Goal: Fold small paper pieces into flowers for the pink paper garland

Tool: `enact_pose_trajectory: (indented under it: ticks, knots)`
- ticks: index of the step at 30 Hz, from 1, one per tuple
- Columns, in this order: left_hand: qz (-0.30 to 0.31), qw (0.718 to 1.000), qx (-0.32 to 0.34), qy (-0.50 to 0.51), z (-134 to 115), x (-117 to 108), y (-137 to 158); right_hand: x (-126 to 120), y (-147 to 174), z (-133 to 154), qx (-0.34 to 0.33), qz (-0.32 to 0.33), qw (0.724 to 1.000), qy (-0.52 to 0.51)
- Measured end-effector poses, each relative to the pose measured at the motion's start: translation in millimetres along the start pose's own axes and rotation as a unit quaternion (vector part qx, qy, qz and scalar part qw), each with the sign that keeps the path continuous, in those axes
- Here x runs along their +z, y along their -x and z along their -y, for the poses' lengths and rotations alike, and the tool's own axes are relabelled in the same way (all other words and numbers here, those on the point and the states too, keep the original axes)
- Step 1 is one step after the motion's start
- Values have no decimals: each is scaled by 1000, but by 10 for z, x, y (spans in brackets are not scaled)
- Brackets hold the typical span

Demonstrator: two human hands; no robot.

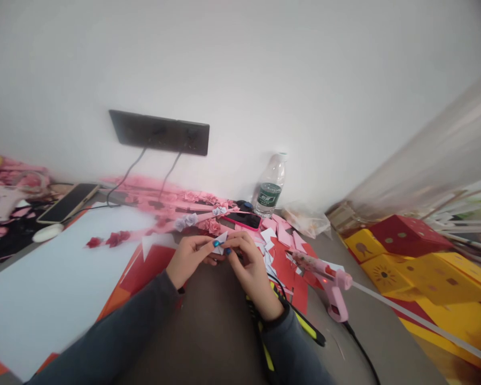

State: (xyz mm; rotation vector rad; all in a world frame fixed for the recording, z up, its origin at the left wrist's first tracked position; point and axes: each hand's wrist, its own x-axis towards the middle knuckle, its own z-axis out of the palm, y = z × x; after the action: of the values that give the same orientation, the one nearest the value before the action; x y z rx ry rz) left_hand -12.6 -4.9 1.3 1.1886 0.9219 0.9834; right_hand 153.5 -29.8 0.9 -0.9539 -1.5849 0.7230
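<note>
My left hand (pixel 188 258) and my right hand (pixel 249 270) meet low in the middle of the head view. Both pinch a small folded piece of white paper (pixel 220 246) between thumbs and fingertips; the fingers hide part of it. Just beyond the hands lie stems with pink and white paper roses (pixel 213 226). Loose white paper scraps (pixel 268 238) and red paper (pixel 300 289) are spread to the right of my right hand. A black and yellow handled tool (pixel 310 327) lies partly under my right forearm.
A pink glue gun (pixel 335 299) with a long glue stick lies on the right, its cord trailing forward. Behind stand a water bottle (pixel 269 187) and a phone in a pink case (pixel 246 219). Large white sheet (pixel 56 267) and another phone (pixel 69 203) lie left; yellow boxes (pixel 401 272) right.
</note>
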Motion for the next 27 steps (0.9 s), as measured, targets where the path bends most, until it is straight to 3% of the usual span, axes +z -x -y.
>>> enact_pose_trajectory:
  ticks: [4,9,17,27]
  knots:
    - [-39,998,42,-35,-13,6,-2,17,16,-33,46,-8,998,-36]
    - [-53,992,91,-62,-49,39,3,43,13,-54,66,20,997,23]
    - [-12,995,76,-55,-57,64,6,7,5,-57,96,-14,995,-32]
    - [-46,993,86,-72,-35,12,8,17,31,-52,82,3,997,0]
